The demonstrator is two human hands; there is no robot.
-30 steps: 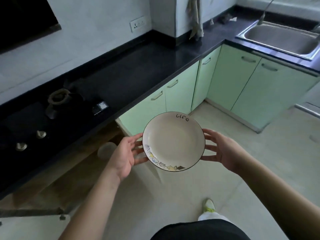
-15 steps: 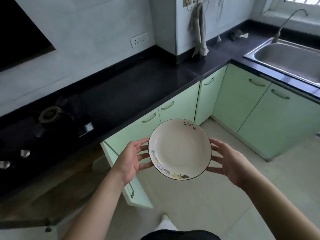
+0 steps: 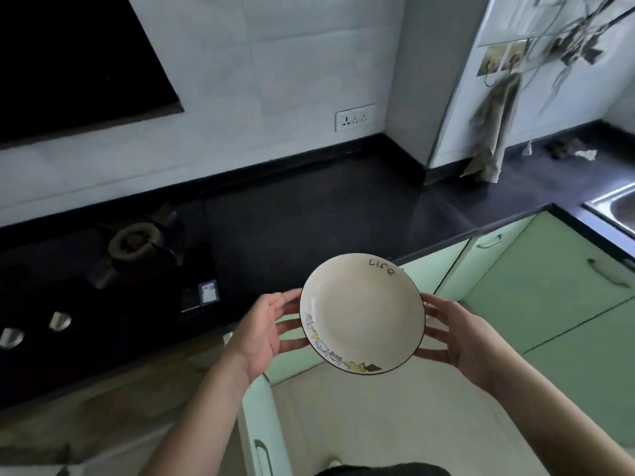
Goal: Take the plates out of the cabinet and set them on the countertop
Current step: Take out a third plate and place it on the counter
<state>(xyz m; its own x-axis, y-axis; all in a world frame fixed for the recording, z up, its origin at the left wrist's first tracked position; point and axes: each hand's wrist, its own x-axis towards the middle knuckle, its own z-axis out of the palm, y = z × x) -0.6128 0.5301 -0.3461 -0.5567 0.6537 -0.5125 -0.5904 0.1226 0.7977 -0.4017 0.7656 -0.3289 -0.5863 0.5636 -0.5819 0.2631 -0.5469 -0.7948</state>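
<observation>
A white plate (image 3: 360, 312) with a dark rim, the word "life" and small cartoon figures along its edge is held between both hands. My left hand (image 3: 264, 333) grips its left edge, my right hand (image 3: 458, 338) its right edge. The plate hangs in the air just in front of the black countertop (image 3: 309, 218), over its front edge and above the green cabinets. The open cabinet door (image 3: 264, 424) stands below my left forearm.
A gas hob with a burner (image 3: 132, 242) and knobs (image 3: 60, 321) takes up the counter's left part. A sink (image 3: 618, 204) sits at the far right. A cloth (image 3: 491, 139) hangs on the wall column. A wall socket (image 3: 355, 116) is above the counter.
The view has risen and turned toward the counter. The plate, still held in both hands, has come up and closer to the countertop edge.
</observation>
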